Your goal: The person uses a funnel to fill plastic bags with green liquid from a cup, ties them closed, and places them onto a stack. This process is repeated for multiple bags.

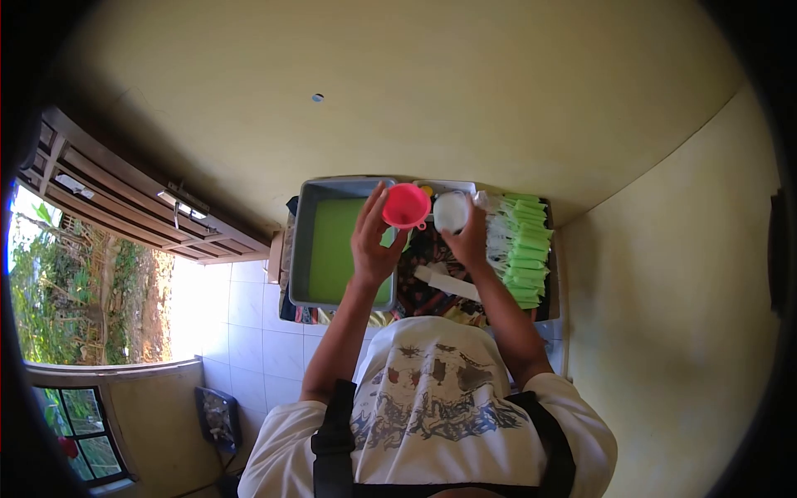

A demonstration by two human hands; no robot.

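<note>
My left hand (375, 246) grips a pink funnel (406, 205), its wide mouth turned up toward me. Close on its right, my right hand (470, 239) has its fingers round a white cup (451, 212). Below and left of the funnel stands a grey tub (299, 249) with green liquid (337, 249) in it. To the right of the cup lie several filled green plastic bags (528, 253) in a stacked row, their clear ends pointing left.
A white tray (444, 184) sits behind the cup. On the dark patterned cloth (415, 290) lies a white strip (448, 285). The wall (498, 91) rises behind the table. An open door (158, 191) is at the left, and a dark bin (218, 417) stands on the floor.
</note>
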